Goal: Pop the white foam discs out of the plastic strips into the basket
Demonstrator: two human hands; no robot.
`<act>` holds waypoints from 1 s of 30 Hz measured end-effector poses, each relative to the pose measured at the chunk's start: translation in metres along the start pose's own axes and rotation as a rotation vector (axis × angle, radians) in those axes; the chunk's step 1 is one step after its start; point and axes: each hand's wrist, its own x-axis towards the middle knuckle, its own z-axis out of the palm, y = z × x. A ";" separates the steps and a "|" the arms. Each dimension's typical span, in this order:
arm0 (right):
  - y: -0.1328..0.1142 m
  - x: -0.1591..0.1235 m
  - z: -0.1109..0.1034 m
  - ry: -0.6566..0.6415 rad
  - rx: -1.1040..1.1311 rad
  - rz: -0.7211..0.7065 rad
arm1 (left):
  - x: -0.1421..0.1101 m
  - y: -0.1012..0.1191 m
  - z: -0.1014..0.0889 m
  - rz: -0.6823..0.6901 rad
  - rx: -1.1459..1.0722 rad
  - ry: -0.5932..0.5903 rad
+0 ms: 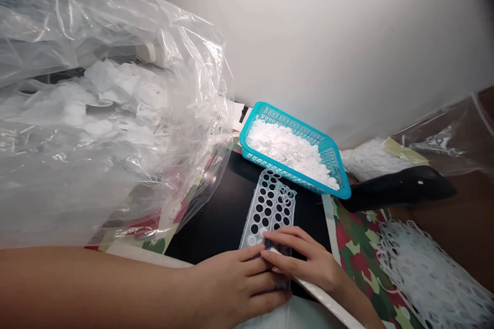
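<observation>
Hand below teal basket of white pieces.

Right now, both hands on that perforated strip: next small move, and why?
Probably the right hand should reach into the teal basket for another white piece: the perforated white plastic strip's far holes show dark and open, while those beside the left hand look ringed white. What the hands hold is hidden.
</observation>
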 end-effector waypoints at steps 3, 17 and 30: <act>0.002 0.000 0.002 0.012 -0.006 -0.032 | -0.001 0.000 0.000 0.000 0.032 -0.011; 0.014 -0.004 0.012 0.025 -0.014 -0.101 | 0.000 0.001 -0.001 0.007 -0.012 0.005; 0.004 0.001 0.017 0.144 -0.235 -0.185 | -0.001 0.001 0.002 0.005 0.008 0.029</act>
